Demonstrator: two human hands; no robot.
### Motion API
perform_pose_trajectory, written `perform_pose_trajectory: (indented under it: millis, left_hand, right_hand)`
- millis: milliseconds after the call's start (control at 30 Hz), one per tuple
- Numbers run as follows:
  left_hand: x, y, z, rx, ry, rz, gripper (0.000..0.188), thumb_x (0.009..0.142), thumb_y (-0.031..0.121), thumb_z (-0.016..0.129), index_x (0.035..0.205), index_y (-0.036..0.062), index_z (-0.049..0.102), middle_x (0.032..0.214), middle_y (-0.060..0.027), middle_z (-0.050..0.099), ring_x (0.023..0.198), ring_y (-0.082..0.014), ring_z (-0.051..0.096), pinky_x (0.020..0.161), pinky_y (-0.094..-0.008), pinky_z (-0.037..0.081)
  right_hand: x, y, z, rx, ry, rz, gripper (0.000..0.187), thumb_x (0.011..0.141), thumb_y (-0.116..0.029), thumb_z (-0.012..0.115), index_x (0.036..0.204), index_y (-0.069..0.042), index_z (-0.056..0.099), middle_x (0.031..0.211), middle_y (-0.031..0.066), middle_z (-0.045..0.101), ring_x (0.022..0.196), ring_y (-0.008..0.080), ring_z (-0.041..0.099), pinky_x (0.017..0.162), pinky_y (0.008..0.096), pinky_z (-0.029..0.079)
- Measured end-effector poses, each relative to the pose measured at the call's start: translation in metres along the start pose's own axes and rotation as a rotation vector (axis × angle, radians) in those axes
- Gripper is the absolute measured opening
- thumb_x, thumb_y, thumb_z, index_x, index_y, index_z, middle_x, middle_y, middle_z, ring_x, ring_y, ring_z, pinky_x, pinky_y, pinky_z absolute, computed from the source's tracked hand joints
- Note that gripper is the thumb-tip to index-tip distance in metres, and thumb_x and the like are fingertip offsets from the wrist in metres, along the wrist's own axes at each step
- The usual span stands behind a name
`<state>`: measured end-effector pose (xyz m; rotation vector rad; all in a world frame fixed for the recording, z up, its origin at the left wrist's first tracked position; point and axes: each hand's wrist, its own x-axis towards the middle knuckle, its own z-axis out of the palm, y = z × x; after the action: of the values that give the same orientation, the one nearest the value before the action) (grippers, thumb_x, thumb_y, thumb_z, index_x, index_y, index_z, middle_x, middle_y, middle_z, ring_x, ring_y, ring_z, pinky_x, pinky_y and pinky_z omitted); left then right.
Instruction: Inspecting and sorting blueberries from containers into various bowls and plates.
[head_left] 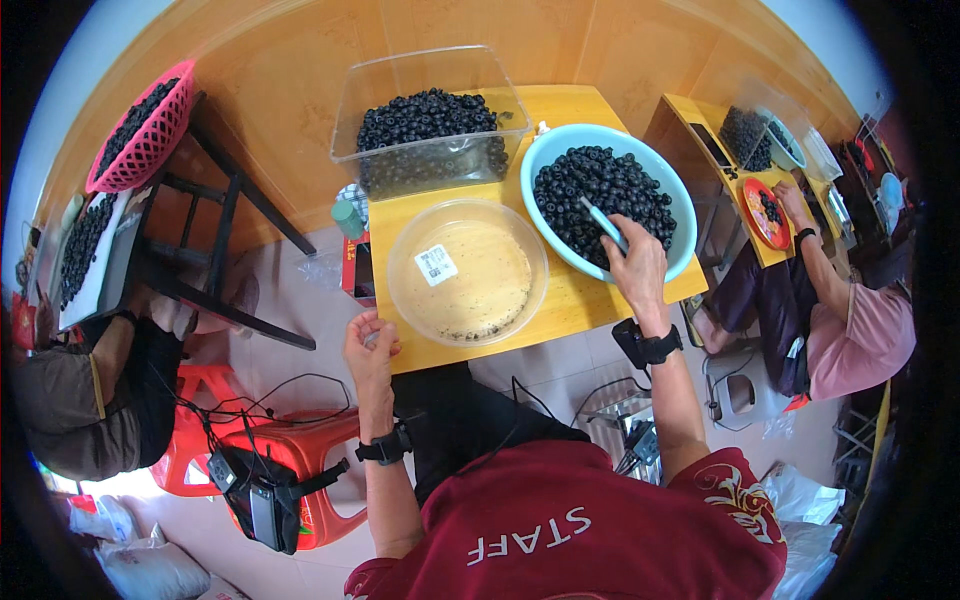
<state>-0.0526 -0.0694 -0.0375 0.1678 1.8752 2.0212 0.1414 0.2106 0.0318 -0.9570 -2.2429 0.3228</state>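
My right hand [637, 262] is closed round a slim light-blue handle [604, 224], a stick-like tool whose exact kind I cannot make out. Its far end rests among the blueberries [600, 190] heaped in a pale-blue bowl [683, 215]. By the table's near left corner is my left hand [370, 350], its fingers loosely curled and apart, with nothing seen in them. Between the hands stands a round clear plastic tub [400, 265] with a white label and dark specks on its bottom. Behind it, a rectangular clear bin [430, 70] holds many more blueberries.
The small yellow table [575, 312] stands against a wooden wall. To the left, a pink basket [160, 140] of berries sits by a dark stool [215, 200], near another person. At right, a second person reaches to a red plate [760, 228]. Red stools [300, 440] and cables are beside me.
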Motion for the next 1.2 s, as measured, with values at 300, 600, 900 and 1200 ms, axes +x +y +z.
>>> perform_pose_trajectory:
  millis: [300, 600, 900, 1200]
  left_hand:
    - [0.021, -0.004, 0.023, 0.296, -0.04, -0.082, 0.049, 0.077, 0.017, 0.068, 0.114, -0.0029, 0.044, 0.082, -0.0084, 0.052, 0.052, -0.0142, 0.057, 0.04, -0.0238, 0.046]
    - [0.028, -0.009, 0.014, 0.34, -0.171, -0.128, 0.036, 0.074, 0.003, 0.058, 0.108, 0.0016, 0.047, 0.081, -0.0094, 0.058, 0.061, -0.0169, 0.061, 0.043, -0.024, 0.051]
    - [-0.022, 0.038, 0.034, 0.171, -0.029, 0.264, 0.046, 0.076, 0.002, 0.055, 0.118, 0.0056, 0.037, 0.1, -0.0104, 0.052, 0.076, -0.0164, 0.058, 0.044, -0.0236, 0.05]
    - [0.0, 0.085, 0.13, 0.335, 0.057, 0.439, 0.048, 0.075, -0.004, 0.049, 0.12, 0.0044, 0.034, 0.098, -0.0141, 0.052, 0.075, -0.0211, 0.058, 0.062, -0.0291, 0.05]
  right_hand:
    - [-0.009, 0.001, 0.003, -0.119, 0.052, 0.002, 0.021, 0.077, -0.014, 0.062, 0.097, -0.008, 0.061, 0.08, 0.0134, 0.063, 0.068, 0.0327, 0.061, 0.058, 0.041, 0.047]
    - [-0.011, 0.003, 0.004, -0.088, 0.015, -0.008, 0.014, 0.079, -0.012, 0.06, 0.092, -0.007, 0.059, 0.076, 0.0137, 0.063, 0.065, 0.0332, 0.06, 0.055, 0.042, 0.046]
    - [-0.01, 0.007, 0.0, -0.082, 0.003, -0.025, 0.013, 0.079, -0.017, 0.06, 0.086, -0.007, 0.058, 0.072, 0.0142, 0.061, 0.063, 0.0339, 0.061, 0.055, 0.0435, 0.047]
    - [-0.021, 0.036, -0.041, 0.232, 0.212, 0.231, 0.019, 0.077, -0.019, 0.062, 0.093, -0.008, 0.063, 0.068, 0.0181, 0.06, 0.067, 0.0377, 0.059, 0.059, 0.0439, 0.044]
